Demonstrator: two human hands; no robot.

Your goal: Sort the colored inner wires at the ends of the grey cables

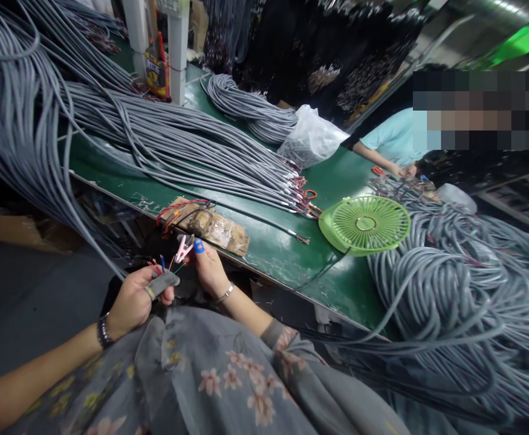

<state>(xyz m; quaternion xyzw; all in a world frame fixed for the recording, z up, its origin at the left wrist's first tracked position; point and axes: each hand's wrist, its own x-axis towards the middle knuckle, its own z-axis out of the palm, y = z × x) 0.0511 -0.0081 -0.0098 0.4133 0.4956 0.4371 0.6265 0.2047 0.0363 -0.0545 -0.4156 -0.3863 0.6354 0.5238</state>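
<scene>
My left hand, its thumb in a grey cover, is closed round the end of a grey cable. Several thin coloured wires fan out above its fingers. My right hand, with a blue cover on the thumb, is closed on a pale pink clip-like tool, close to the wire ends. Whether the tool touches a wire is too small to tell. Just beyond the hands, a taped cardboard block with red and black leads lies at the table edge.
Bundled grey cables stretch across the green table. A green fan stands to the right, beside a large heap of cables. Behind are a plastic bag and a white post. Across the table sits another person.
</scene>
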